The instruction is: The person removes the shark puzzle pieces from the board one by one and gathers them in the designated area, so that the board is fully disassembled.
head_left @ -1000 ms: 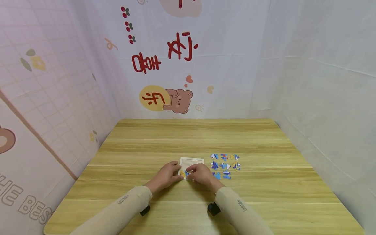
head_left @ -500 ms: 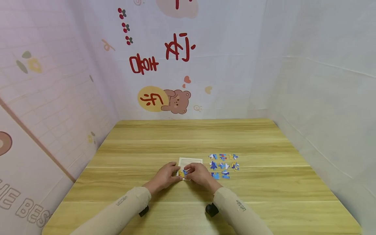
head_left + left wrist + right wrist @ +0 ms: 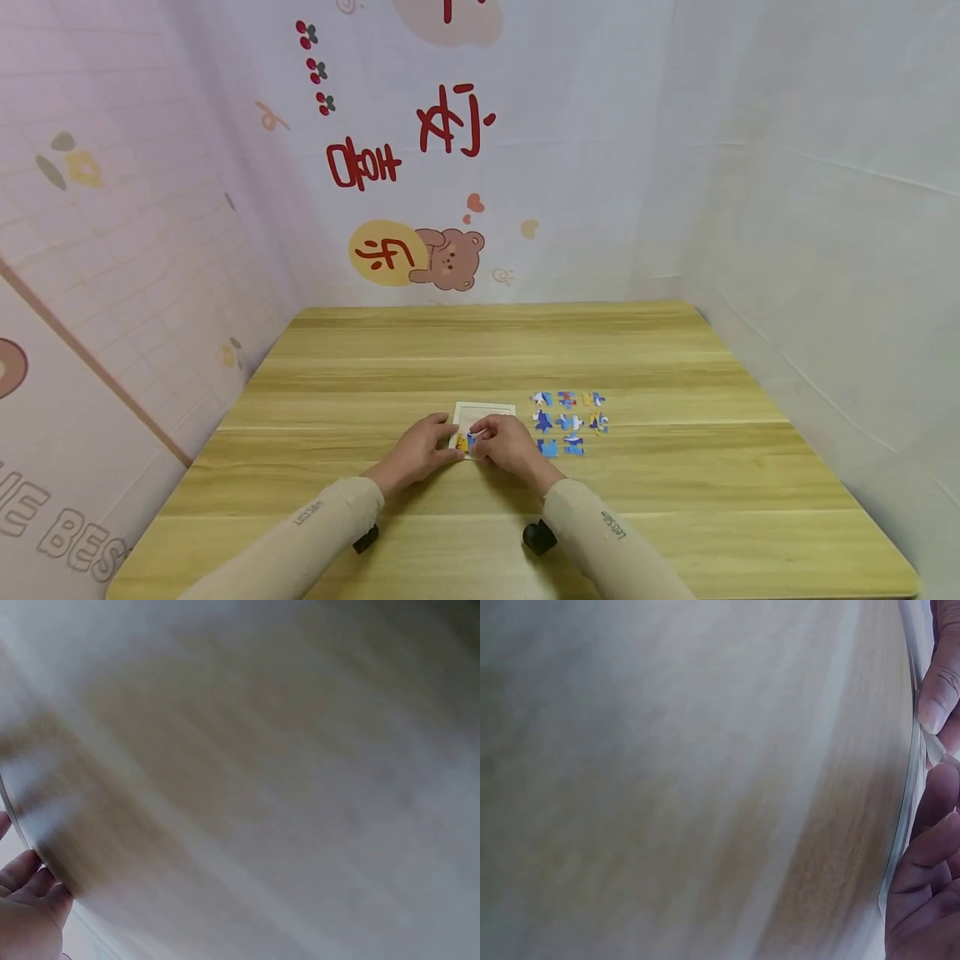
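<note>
A white-rimmed puzzle tray (image 3: 485, 406) lies flat on the table, with a yellow puzzle piece (image 3: 461, 442) in its near left corner. My left hand (image 3: 425, 442) holds the tray at that corner, fingers along the left side and thumb at the near edge. In the left wrist view the fingertips (image 3: 61, 894) bend against the tray's edge. Over the tray's near part, my right hand (image 3: 508, 442) pinches a blue-and-white puzzle piece (image 3: 473, 440) between thumb and fingers, beside the yellow one. The right hand covers the tray's near right part.
Right of the tray, several loose puzzle pieces (image 3: 570, 422) lie in rough rows on the wooden table (image 3: 675, 475). A printed cloth wall (image 3: 585, 208) stands behind the table, with more cloth on both sides.
The right hand has shifted slightly within the tray, and the piece at its fingertips is tilted more, showing a white edge. The left hand stays at the tray; the whole view drifts slightly left.
</note>
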`<control>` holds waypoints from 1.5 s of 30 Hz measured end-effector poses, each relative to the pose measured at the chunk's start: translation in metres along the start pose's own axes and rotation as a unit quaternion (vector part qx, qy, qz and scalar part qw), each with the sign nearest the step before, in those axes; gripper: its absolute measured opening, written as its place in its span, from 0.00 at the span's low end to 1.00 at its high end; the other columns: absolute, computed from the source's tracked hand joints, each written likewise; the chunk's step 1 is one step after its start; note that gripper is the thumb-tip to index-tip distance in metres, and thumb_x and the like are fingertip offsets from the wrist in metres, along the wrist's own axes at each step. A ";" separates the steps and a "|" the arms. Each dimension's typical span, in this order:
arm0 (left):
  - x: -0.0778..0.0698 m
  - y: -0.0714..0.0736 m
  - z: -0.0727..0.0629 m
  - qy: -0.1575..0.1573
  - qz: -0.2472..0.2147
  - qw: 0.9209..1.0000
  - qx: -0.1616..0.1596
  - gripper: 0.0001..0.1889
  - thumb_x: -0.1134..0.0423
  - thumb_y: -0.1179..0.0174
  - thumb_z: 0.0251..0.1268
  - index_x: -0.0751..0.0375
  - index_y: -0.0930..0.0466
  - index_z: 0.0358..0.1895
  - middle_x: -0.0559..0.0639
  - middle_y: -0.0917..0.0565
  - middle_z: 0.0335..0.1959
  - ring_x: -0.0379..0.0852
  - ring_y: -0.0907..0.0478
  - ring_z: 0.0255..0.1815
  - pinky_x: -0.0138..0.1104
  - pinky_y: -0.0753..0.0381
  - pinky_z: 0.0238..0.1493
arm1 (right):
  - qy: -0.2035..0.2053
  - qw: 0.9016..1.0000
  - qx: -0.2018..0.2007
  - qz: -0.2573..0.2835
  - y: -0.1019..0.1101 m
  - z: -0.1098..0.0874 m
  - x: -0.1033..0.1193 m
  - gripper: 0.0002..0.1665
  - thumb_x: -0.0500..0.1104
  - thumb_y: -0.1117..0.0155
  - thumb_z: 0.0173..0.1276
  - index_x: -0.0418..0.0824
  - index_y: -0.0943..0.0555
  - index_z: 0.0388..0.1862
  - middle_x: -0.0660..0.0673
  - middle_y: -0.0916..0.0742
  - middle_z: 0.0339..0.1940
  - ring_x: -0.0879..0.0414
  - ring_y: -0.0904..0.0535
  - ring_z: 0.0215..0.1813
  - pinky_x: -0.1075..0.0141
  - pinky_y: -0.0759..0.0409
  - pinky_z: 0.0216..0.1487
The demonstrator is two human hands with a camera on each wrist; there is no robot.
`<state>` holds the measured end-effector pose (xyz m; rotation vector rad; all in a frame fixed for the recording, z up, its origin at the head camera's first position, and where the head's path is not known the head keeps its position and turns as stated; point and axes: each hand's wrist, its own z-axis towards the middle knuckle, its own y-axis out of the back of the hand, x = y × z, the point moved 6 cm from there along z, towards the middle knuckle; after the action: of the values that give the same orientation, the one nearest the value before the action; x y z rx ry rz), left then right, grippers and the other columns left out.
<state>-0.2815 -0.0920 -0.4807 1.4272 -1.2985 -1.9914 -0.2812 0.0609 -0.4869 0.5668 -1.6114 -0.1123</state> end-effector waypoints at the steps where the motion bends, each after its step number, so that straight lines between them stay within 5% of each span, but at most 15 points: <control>1: 0.000 0.000 0.000 -0.002 0.001 1.000 0.000 0.27 0.58 0.32 0.64 0.74 0.23 0.60 0.74 0.30 0.65 0.69 0.33 0.66 0.56 0.36 0.66 | -0.002 1.000 -0.001 0.000 0.000 0.000 0.000 0.14 0.29 0.36 0.61 0.37 0.17 0.45 0.48 0.17 0.26 0.57 0.24 0.23 0.68 0.28 0.23; 22: -0.001 -0.003 0.001 0.016 0.003 1.000 0.007 0.28 0.56 0.33 0.66 0.73 0.23 0.61 0.73 0.31 0.66 0.68 0.34 0.67 0.55 0.37 0.67 | 0.001 0.996 0.004 0.090 0.027 -0.005 -0.007 0.13 0.29 0.34 0.65 0.32 0.19 0.49 0.46 0.19 0.31 0.56 0.23 0.28 0.64 0.19 0.32; 29: -0.001 -0.002 -0.001 0.026 0.004 1.000 0.004 0.27 0.56 0.34 0.66 0.73 0.23 0.61 0.72 0.31 0.66 0.68 0.34 0.68 0.55 0.37 0.67 | -0.006 0.995 0.008 0.104 0.053 -0.008 -0.014 0.14 0.33 0.35 0.68 0.35 0.19 0.52 0.46 0.19 0.33 0.54 0.23 0.27 0.66 0.32 0.24; 45: -0.001 0.001 -0.006 -0.005 -0.003 1.000 -0.009 0.28 0.58 0.33 0.65 0.76 0.24 0.60 0.75 0.30 0.65 0.70 0.33 0.66 0.56 0.36 0.66 | -0.006 0.997 -0.005 0.076 0.129 -0.036 -0.047 0.21 0.39 0.34 0.69 0.32 0.23 0.58 0.47 0.17 0.36 0.52 0.23 0.32 0.64 0.29 0.28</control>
<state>-0.2764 -0.0944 -0.4793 1.4150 -1.2792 -2.0114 -0.2836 0.2020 -0.4736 0.4351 -1.6591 -0.0116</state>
